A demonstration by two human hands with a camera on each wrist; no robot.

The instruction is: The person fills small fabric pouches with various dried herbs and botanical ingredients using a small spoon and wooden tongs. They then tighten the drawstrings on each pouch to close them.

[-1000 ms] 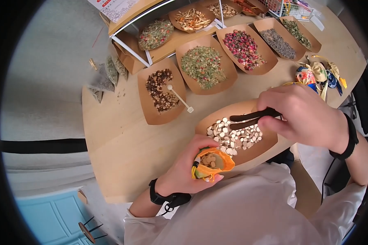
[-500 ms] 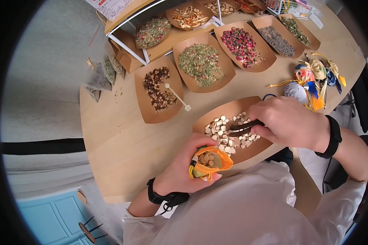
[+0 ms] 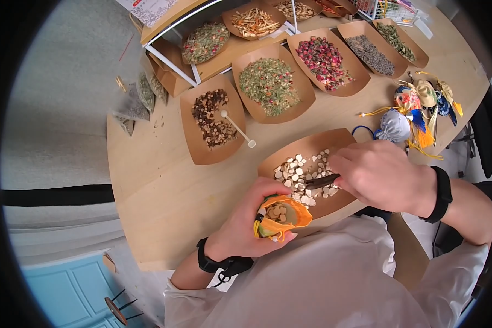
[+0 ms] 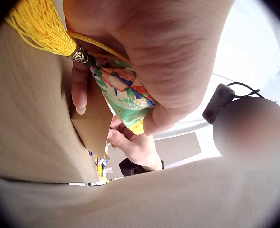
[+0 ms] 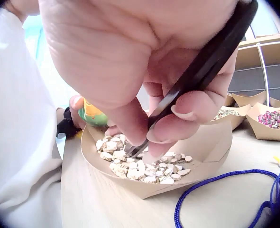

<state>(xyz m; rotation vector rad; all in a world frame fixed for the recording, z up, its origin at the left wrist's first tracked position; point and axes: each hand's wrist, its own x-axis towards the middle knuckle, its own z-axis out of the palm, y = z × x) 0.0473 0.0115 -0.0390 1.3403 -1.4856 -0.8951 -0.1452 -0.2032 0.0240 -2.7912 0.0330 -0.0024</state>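
Note:
My left hand (image 3: 238, 227) grips a small drawstring pouch (image 3: 300, 215), its orange-lined mouth facing up with some pale slices (image 3: 277, 212) inside. In the left wrist view the pouch's green floral cloth (image 4: 125, 90) shows under the fingers, beside a yellow tassel (image 4: 45, 28). Dark tweezers (image 3: 323, 181) are pinched in my right hand (image 3: 385, 174). Their tips (image 5: 132, 153) lie among the pale dried slices (image 5: 135, 171) in a brown paper tray (image 3: 333, 206). The pouch is at the tray's near left side.
Paper trays with a brown mix (image 3: 216, 139), green herbs (image 3: 270, 87), rosebuds (image 3: 322, 63) and lavender-grey bits (image 3: 372, 56) line the table's far side. A small white spoon (image 3: 238, 129) rests on the brown one. Finished-looking pouches (image 3: 394, 126) lie at right; mesh bags (image 3: 134, 104) at left.
My right hand has moved left and lower with the tweezers, whose arms have come together among the slices. A grey pouch behind that hand has come into view. The left hand stays about still.

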